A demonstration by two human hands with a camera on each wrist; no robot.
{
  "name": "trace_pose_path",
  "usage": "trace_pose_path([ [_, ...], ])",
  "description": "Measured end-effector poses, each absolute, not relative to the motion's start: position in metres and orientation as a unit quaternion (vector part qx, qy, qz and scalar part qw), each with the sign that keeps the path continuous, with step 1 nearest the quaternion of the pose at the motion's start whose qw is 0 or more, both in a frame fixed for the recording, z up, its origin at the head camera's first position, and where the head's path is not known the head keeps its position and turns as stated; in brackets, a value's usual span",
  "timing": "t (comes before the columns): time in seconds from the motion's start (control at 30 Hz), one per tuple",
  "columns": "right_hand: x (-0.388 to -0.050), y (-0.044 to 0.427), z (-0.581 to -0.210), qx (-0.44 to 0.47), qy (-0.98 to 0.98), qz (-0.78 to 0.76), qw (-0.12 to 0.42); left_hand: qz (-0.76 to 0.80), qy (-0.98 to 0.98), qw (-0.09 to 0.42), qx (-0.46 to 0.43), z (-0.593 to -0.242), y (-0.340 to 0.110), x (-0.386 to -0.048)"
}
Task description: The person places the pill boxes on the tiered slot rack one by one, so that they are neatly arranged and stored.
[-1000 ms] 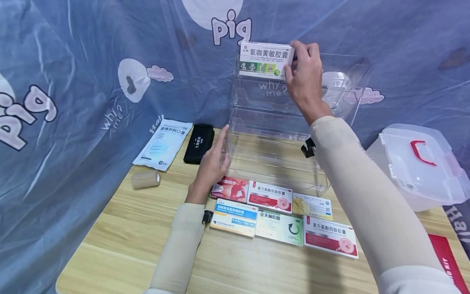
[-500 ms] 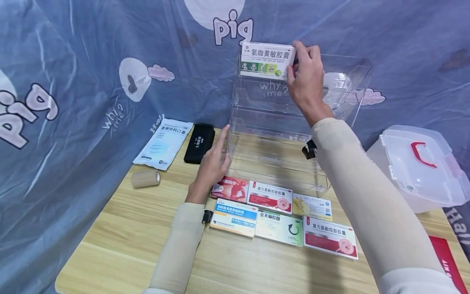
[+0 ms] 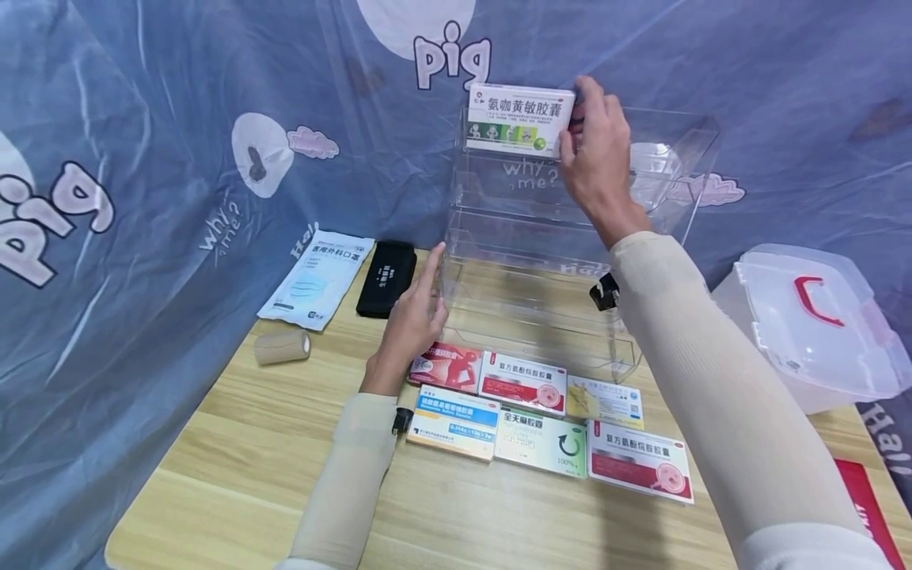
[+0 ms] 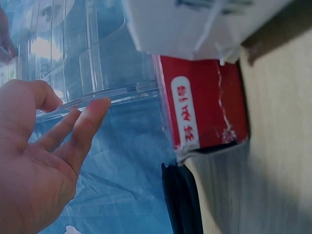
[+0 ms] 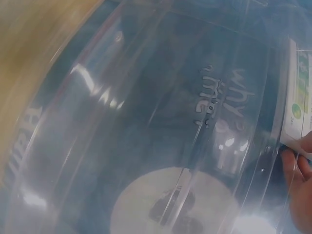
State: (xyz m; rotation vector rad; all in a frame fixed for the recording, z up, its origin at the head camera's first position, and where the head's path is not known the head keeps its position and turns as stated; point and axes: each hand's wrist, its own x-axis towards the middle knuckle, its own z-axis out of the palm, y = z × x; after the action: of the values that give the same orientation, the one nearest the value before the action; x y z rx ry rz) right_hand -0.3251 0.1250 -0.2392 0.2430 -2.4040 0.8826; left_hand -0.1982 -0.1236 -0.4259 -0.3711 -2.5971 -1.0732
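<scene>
A white and green capsule box [image 3: 520, 119] stands upright at the left of the top tier of a clear stepped display rack [image 3: 527, 229]. My right hand [image 3: 598, 150] is at the box's right end, thumb at its lower corner. A gap shows between its index finger and the box in the head view. In the right wrist view, fingers [image 5: 295, 175] lie at the box's corner, partly cut off by the frame. My left hand [image 3: 409, 324] rests straight fingers against the rack's left side. Just below the rack lie a red medicine box [image 3: 447, 367] and several others.
A face mask packet [image 3: 317, 279], a black pouch [image 3: 387, 279] and a tan bandage roll [image 3: 282, 347] lie left of the rack. At the right stand a clear lidded bin [image 3: 812, 317] and a red kit [image 3: 865, 507]. A printed blue cloth [image 3: 178, 95] hangs behind.
My right hand has shifted slightly right, its index finger coming away from the capsule box's upper corner. The box stays on the top tier. My left hand has not moved.
</scene>
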Motion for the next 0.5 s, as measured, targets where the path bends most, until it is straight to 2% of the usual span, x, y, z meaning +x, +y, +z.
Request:
trace_pose_path([
  [0.13, -0.320, 0.131, -0.241, 0.092, -0.894, 0.334, 0.282, -0.377, -0.904, 0.154, -0.129, -0.427, -0.122, -0.198],
  [0.5, -0.297, 0.160, -0.249, 0.107, -0.876, 0.335, 0.330, -0.370, -0.907, 0.154, -0.130, -0.427, -0.124, -0.200],
])
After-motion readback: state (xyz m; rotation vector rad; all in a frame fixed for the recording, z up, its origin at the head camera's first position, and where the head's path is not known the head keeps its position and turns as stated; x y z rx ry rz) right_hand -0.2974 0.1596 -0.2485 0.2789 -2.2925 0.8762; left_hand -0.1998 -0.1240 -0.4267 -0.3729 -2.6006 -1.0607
